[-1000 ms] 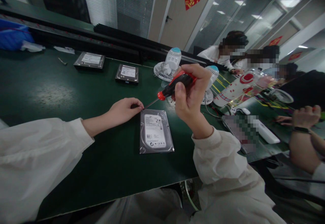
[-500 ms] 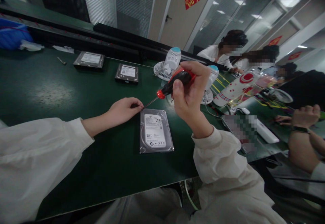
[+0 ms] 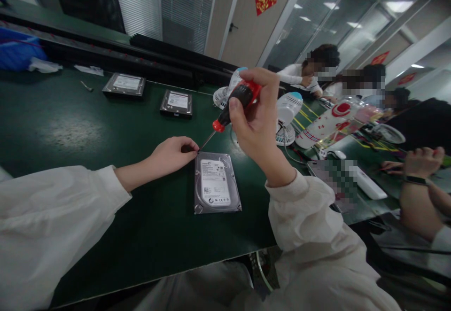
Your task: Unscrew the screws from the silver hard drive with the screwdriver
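A silver hard drive (image 3: 214, 184) with a white label lies flat on the green table (image 3: 141, 236) in front of me. My right hand (image 3: 257, 123) is wrapped round the red and black handle of a screwdriver (image 3: 234, 104). The screwdriver slants down to the left, its tip at the drive's top left corner. Beside that corner my left hand (image 3: 174, 155) has thumb and forefinger pinched together at the tip; what lies between them is too small to make out.
Two more hard drives (image 3: 125, 85) (image 3: 176, 103) lie further back. Small white fans (image 3: 289, 113) and a patterned bottle (image 3: 326, 123) stand at the right, near a phone-like slab (image 3: 327, 184). Another person's hand (image 3: 423, 163) rests at the far right.
My right hand has shifted slightly left and up, and the screwdriver stands steeper, its tip at the same corner. My left hand has hardly moved.
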{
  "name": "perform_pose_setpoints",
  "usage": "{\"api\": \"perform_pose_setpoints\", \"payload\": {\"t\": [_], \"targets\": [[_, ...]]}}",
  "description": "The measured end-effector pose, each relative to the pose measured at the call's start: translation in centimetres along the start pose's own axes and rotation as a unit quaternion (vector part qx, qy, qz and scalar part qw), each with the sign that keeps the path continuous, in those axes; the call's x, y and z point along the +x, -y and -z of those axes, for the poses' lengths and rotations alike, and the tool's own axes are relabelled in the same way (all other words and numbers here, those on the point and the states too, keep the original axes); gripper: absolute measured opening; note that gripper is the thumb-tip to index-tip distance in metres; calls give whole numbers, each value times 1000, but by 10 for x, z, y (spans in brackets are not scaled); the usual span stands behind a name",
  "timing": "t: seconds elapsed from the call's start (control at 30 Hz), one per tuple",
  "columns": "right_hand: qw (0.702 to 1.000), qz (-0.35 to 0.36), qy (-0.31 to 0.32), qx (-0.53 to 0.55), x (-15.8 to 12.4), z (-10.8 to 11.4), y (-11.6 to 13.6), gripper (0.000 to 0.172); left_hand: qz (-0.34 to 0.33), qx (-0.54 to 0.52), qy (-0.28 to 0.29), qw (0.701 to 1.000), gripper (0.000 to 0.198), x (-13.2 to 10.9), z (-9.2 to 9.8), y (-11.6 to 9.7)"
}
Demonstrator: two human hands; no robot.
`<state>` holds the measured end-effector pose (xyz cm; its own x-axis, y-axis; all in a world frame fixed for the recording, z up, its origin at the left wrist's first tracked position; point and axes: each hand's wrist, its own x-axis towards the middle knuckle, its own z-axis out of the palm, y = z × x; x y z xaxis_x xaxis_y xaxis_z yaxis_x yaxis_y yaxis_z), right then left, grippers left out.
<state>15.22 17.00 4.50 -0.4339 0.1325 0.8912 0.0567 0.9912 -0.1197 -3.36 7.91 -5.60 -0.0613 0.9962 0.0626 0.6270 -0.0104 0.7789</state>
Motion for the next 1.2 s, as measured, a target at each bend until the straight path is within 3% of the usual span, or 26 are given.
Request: {"api": "perform_pose_setpoints", "payload": {"t": [0.53, 1.03, 1.2], "targets": [[996, -60, 18, -68, 8, -7, 4, 29, -1, -20, 13, 1000, 26, 0, 1, 0], [997, -23, -18, -75, 8, -7, -1, 28, -14, 14, 8, 1000, 28, -1, 2, 1], [997, -36, -3, -72, 8, -6, 2, 26, -18, 17, 9, 1000, 27, -1, 3, 0]]}}
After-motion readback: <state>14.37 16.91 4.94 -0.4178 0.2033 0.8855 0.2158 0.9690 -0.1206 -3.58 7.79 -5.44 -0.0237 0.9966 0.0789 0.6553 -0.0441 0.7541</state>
